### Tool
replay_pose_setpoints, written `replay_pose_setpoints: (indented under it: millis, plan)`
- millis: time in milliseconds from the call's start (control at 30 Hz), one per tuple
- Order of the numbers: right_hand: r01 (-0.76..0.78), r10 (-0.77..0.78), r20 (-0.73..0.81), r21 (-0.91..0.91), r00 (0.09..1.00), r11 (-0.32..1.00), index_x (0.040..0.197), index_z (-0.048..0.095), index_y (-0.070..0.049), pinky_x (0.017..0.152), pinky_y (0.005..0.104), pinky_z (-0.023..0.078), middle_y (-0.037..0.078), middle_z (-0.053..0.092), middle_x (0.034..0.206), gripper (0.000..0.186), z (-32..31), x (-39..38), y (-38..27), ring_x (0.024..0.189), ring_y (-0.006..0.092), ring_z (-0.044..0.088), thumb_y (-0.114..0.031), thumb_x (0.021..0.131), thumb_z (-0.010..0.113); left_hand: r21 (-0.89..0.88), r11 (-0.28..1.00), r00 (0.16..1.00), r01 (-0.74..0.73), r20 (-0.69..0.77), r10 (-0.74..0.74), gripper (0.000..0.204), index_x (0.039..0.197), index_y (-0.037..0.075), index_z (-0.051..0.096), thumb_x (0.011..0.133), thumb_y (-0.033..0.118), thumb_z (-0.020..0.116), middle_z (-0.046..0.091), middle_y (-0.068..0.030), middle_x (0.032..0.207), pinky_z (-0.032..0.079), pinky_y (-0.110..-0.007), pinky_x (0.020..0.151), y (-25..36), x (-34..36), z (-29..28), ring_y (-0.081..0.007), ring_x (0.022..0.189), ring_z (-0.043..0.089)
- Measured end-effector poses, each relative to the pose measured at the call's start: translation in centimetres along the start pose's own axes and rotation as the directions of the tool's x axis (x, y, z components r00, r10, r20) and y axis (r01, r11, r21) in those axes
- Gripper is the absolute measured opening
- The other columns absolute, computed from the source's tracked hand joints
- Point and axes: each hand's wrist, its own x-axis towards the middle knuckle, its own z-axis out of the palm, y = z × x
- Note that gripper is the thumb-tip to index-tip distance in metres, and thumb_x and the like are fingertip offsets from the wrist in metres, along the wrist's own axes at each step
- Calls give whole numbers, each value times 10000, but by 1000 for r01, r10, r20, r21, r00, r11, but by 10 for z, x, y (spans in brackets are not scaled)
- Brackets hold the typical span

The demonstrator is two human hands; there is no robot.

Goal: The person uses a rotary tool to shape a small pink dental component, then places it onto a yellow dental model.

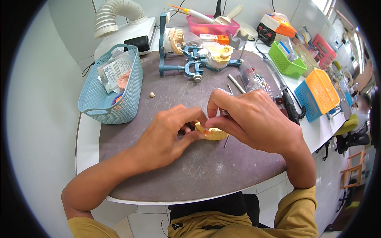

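A yellow dental cast (215, 135) rests on the grey-brown bench mat between my hands, a small orange-red spot showing near its left end. My left hand (168, 131) grips that left end between thumb and fingers. Above the cast, my right hand (256, 117) is closed in a pinch, its fingertips close to the orange-red spot; whatever they hold is hidden. From under the right side of the cast sticks out the thin metal tip of a tool (226, 142). A small tooth-shaped piece (152, 95) lies on the mat beyond my left hand.
A blue basket (111, 113) with bags and a pink cast stands at left. Behind are a blue articulator (170, 68) bearing casts and a pink tray (194, 27). A black handpiece (291, 107), clear box (262, 65) and green basket (291, 68) stand at right.
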Motion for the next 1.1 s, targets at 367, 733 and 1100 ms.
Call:
replay_pose_setpoints:
  millis: [367,733,1100]
  plan:
    - [30,-28,-31,75,999,997,962,597,-37,587,431,455,135,635,661,230,-1,-7,14,613,350,617,-246,939,688,-68,998,1000,2,12,-1,148,1013,-10,667,871,-34,700,697,-111,999,555,-312,803,-1,3,-2,-191,905,687]
    - [131,-116,-184,72,976,989,863,637,-54,538,343,444,60,581,643,185,3,-7,14,551,214,604,-202,909,738,-76,997,1000,9,24,-8,147,1008,-11,665,869,-21,713,702,-114,1037,549,-306,809,0,4,-2,-187,940,687]
    - [34,-17,-129,137,991,990,887,595,-34,613,443,456,140,646,701,248,2,-10,6,686,347,650,-255,921,701,-55,998,999,31,32,-30,153,1032,10,681,883,10,715,714,-102,1075,542,-311,822,3,2,-4,-203,949,680]
